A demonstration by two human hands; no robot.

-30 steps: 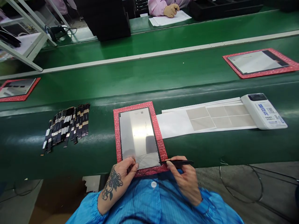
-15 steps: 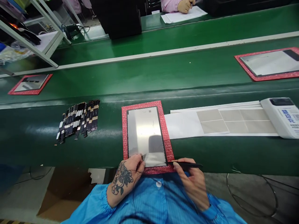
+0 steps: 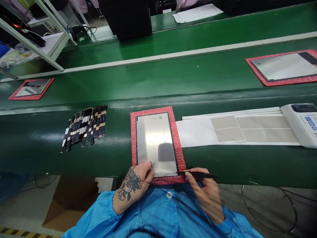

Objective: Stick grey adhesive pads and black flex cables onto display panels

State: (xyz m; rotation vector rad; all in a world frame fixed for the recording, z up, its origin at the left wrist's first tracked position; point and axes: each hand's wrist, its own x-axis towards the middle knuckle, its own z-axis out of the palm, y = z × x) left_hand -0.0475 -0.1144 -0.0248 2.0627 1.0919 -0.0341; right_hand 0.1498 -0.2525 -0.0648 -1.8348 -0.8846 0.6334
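While film lifts at near edge, panel (image 3: 155,142) lies on red mat (image 3: 133,138), near belt edge.
Left hand (image 3: 137,181) pinches film corner (image 3: 162,168), only a near strip raised, most of the sheet left. Right hand (image 3: 204,190) clamps black tweezers (image 3: 198,175) beside mat.

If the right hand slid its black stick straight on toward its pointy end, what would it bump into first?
Probably the red mat. The right hand holds the black tweezers pointing left, with the tip already at the mat's near corner, just short of the shiny panel. Depth there is hard to judge.
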